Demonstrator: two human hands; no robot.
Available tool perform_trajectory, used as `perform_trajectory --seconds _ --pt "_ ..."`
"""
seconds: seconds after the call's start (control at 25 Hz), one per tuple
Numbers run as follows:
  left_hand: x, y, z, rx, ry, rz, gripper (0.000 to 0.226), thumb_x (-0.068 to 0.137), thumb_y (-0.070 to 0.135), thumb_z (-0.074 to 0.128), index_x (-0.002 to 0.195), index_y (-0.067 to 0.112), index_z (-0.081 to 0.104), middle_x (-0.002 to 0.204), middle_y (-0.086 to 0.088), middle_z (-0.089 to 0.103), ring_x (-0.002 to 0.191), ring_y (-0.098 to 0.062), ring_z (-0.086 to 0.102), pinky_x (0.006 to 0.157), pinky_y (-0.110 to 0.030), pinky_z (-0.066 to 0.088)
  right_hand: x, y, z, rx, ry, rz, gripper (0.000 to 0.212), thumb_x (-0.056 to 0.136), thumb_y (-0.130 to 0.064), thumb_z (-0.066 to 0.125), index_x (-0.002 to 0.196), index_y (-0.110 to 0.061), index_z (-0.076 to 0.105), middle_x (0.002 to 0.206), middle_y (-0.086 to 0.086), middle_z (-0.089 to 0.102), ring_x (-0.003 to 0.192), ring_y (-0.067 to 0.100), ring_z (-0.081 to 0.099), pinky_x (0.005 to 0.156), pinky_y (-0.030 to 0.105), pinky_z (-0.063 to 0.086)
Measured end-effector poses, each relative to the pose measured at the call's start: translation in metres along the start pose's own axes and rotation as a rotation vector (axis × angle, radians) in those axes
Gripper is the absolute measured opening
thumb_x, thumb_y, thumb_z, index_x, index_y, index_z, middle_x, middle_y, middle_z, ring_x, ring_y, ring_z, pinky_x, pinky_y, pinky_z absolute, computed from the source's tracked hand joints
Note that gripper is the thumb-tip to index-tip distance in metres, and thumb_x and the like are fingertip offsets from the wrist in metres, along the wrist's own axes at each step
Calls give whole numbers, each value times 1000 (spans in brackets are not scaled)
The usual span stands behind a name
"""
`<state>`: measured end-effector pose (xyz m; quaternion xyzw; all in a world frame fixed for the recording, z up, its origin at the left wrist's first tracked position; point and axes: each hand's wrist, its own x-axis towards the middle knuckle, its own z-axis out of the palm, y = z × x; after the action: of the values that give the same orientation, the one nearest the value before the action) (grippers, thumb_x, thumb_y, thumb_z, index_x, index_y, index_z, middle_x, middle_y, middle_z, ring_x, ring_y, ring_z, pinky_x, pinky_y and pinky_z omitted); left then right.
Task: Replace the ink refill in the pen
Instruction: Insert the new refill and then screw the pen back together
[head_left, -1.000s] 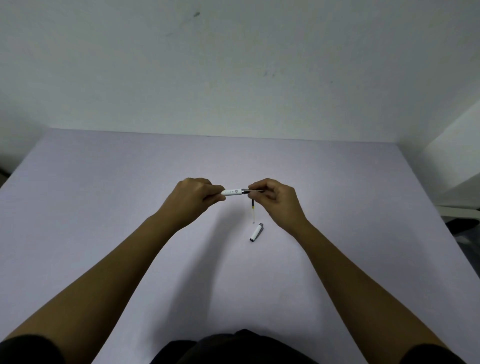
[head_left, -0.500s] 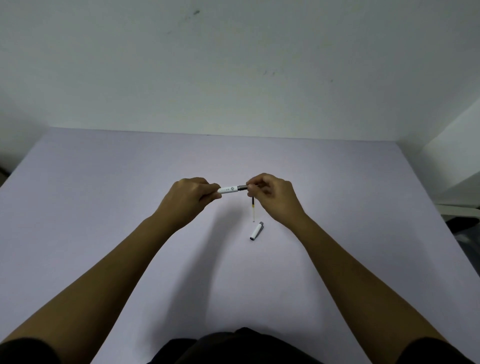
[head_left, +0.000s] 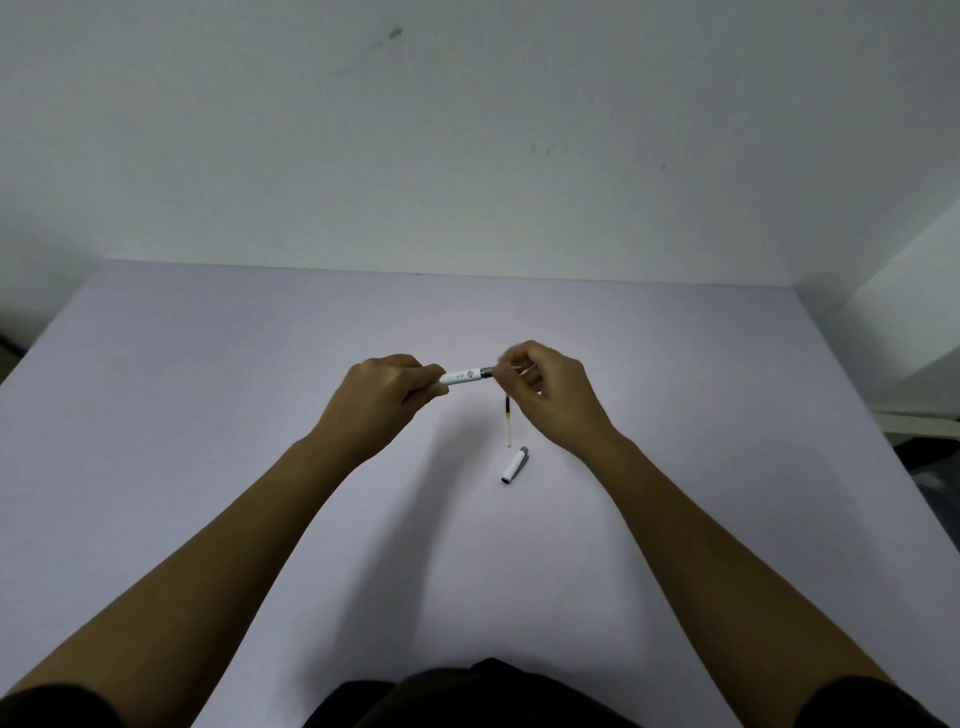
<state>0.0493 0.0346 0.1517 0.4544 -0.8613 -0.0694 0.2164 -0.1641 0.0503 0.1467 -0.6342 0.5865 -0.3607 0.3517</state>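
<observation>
My left hand (head_left: 382, 395) is closed around the rear of a white pen barrel (head_left: 462, 376), held level above the table. The barrel's dark metal front end (head_left: 487, 371) points right into the fingertips of my right hand (head_left: 550, 397), which pinch the pen's front part; that part is hidden by the fingers. A thin ink refill (head_left: 507, 421), dark at the top and pale below, lies on the table just under my right hand. A white pen cap (head_left: 515, 466) with a grey end lies a little nearer to me.
The work surface is a pale lilac table (head_left: 208, 415) against a white wall (head_left: 467, 130). A white ledge (head_left: 914, 332) stands at the right edge, with dark clutter beyond the table's right side.
Both hands have risen slightly and drifted away from me with the pen. My right fingers have shifted their pinch on the pen's front end. Refill and cap have not moved.
</observation>
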Motion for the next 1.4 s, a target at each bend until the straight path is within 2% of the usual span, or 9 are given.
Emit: perform_trajectory --seconds 0.28,0.4,0.56,0.68,0.84,0.96,1.12,1.24,1.4 --pt "1 4 0 -10 12 11 39 87 39 40 86 11 68 58 -8 56 51 -27 49 44 -35 39 2 5 -1 -171 -28 -83 25 95 -32 45 85 -15 59 76 13 62 63 19 52 61 34 43" --pt "3 4 -1 12 10 6 33 88 36 45 85 11 68 58 -8 56 51 -27 48 44 -31 35 2 3 -4 -122 -51 -124 15 94 -29 50 99 -17 59 91 4 64 80 14 60 74 25 48" --pt "3 5 -1 -13 17 14 39 87 39 41 86 11 68 58 -8 56 50 -27 48 44 -32 37 6 3 -2 -247 -34 -149 26 95 -32 45 84 -13 58 76 1 58 71 17 53 65 32 43" --pt "3 5 -3 -18 16 15 42 87 41 37 85 11 67 58 -8 55 50 -27 48 44 -34 40 6 2 -6 -162 -56 -174 18 92 -30 53 98 -14 59 90 1 62 83 12 58 75 23 47" --pt "0 7 0 -15 14 24 42 87 41 37 83 11 67 56 -7 53 49 -27 46 42 -34 38 9 3 -6 -253 -62 -176 25 94 -30 48 89 -10 63 77 0 57 73 17 54 67 29 43" --pt "1 6 0 -3 21 13 42 87 41 37 82 11 66 55 -6 52 48 -27 46 43 -32 36 8 4 -8 -216 -103 -196 18 91 -29 55 104 -17 57 93 -3 60 86 12 59 78 24 47" --pt "3 6 0 21 19 12 38 88 38 41 79 11 66 52 -5 47 46 -25 42 44 -27 28 9 4 -10 -329 -105 -232 19 93 -28 51 92 -13 62 83 0 59 78 18 55 71 31 45" --pt "4 7 0 41 8 6 28 87 31 49 79 11 65 53 -1 42 46 -24 39 45 -26 27 8 3 -12 -261 -116 -219 17 91 -29 55 102 -17 60 92 -5 62 87 10 59 79 24 47" --pt "3 7 2 41 10 16 27 88 32 49 79 12 65 54 3 38 47 -22 38 45 -25 26 8 4 -16 -275 -145 -205 16 91 -30 54 93 -17 63 86 -1 65 83 16 60 81 38 52"
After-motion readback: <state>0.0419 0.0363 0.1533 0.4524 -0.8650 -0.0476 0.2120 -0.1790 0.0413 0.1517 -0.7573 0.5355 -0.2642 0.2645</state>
